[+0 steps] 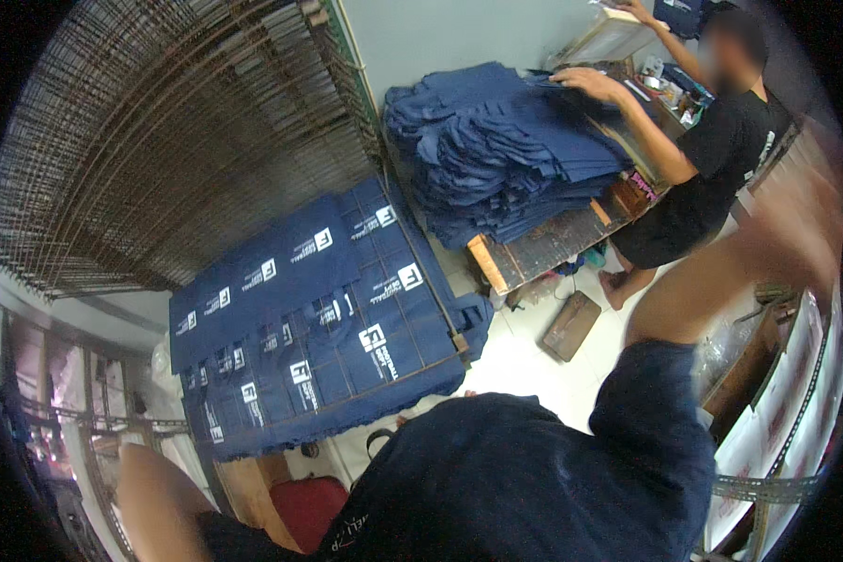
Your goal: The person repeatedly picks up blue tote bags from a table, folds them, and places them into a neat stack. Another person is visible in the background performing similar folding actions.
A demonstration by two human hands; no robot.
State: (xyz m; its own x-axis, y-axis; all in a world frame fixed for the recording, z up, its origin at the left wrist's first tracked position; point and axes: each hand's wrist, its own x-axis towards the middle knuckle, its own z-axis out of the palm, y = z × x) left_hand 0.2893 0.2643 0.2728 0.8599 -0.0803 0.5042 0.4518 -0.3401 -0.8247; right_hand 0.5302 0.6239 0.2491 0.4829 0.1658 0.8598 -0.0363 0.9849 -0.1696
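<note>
Navy printed cloths on a rack, a folded stack on the counter, our arms out to either side.

Taking the wire rack (412, 272) as our landmark: well left and below it, our left forearm (155, 496) enters from the lower edge, but the hand itself lies out of view, so we cannot tell its grip. On the rack lie the navy printed cloths (309, 318), spread flat in overlapping rows with white square marks up. Just right of and above the rack, a tall stack of folded navy cloths (496, 150) rests on the wooden counter (543, 245), where another person's hand (585, 82) presses its top. Far right of the rack, our right arm (721, 272) reaches up, blurred; its hand is smeared at the rim, so we cannot tell if it holds anything.
</note>
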